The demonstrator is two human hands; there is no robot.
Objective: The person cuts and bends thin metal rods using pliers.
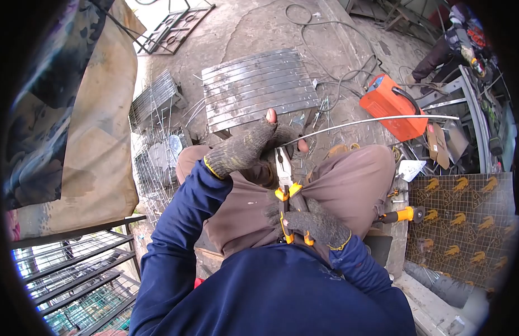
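My left hand (245,147), in a grey knit glove with bare fingertips, is closed around one end of a thin metal rod (360,121). From there the rod bows out to the right past my knee. My right hand (318,227), gloved too, grips the yellow-and-black handles of combination pliers (284,171) in front of my belly. The plier jaws point away from me and meet the rod's end just beneath my left hand. Part of the left fingers is hidden behind the glove's back.
A slatted metal table (259,87) stands ahead. An orange machine (391,106) with cables sits to the right, near another person (458,47). A yellow-and-black handled tool (402,215) lies by my right knee beside a patterned board (461,224). Wire mesh (156,179) is at left.
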